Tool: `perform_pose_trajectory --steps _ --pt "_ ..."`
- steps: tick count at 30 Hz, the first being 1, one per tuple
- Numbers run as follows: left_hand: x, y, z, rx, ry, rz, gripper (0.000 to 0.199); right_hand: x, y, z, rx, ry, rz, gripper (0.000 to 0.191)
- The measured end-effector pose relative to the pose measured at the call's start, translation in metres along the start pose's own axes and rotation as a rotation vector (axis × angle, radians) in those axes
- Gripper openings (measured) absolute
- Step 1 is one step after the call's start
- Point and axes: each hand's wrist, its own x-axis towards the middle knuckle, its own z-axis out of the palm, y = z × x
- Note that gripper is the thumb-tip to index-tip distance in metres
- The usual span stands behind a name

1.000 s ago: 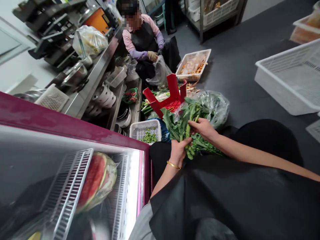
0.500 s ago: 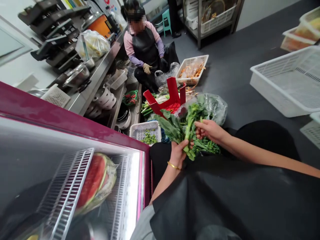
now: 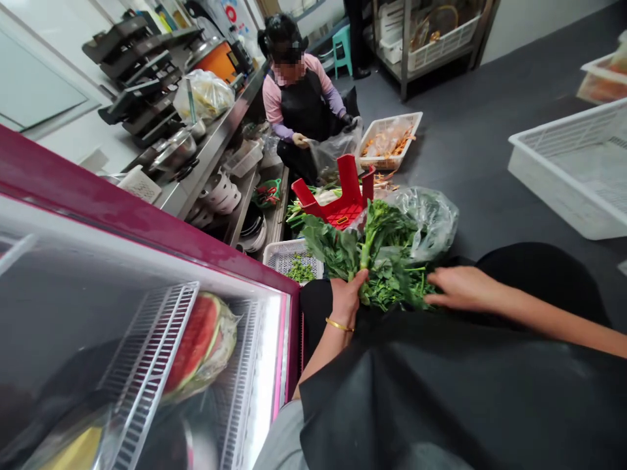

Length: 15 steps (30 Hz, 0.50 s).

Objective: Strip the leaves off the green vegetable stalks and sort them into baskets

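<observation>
My left hand (image 3: pixel 347 297) is closed around the thick pale stems of some leafy greens (image 3: pixel 368 238), whose dark leaves fan upward and to the left. Apart from these, my right hand (image 3: pixel 458 287) hovers at the right edge of a heap of loose green leaves and stalks (image 3: pixel 394 287). Its fingers look parted, slightly smeared by motion, and I see nothing between them. Behind the heap lies a clear plastic bag (image 3: pixel 435 219) with more greens in and around it.
A red upturned plastic stool (image 3: pixel 343 209) and a white basket of green trimmings (image 3: pixel 284 258) stand ahead. An open fridge (image 3: pixel 255 274) is at my left. A co-worker (image 3: pixel 304 98) sits beyond, handling a plastic bag. A basket of orange peelings (image 3: pixel 392 134) and a large white crate (image 3: pixel 563 176) are rightward.
My right hand has left the stems and moved right and down to the heap's edge. My left hand keeps its hold. The co-worker now spreads a plastic bag. The view has shifted slightly.
</observation>
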Motion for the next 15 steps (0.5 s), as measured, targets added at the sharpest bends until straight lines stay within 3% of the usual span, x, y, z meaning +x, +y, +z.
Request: perform_pose_trajectory --steps 4,7,9,12,13,15 --pt "-0.011 -0.011 0.011 0.09 -0.048 0.036 0.03 0.033 -0.05 -0.027 0.017 0.148 -0.068 0.049" --pt "-0.013 -0.012 0.016 0.059 -0.042 0.007 0.028 0.053 -0.076 -0.017 -0.019 0.292 -0.095 0.043" --pt "-0.012 -0.01 0.017 0.01 0.017 -0.052 0.025 0.05 -0.079 0.005 -0.068 0.308 -0.235 0.033" --pt "-0.008 -0.006 0.014 -0.027 0.098 -0.136 0.026 0.033 -0.068 0.029 -0.161 0.137 -0.615 0.024" --pt "-0.007 -0.005 0.012 -0.037 0.101 -0.131 0.026 0.029 -0.063 0.028 -0.169 0.103 -0.674 0.025" --pt "-0.008 -0.005 0.01 -0.053 0.062 -0.07 0.025 0.032 -0.055 0.013 -0.082 0.171 -0.568 0.031"
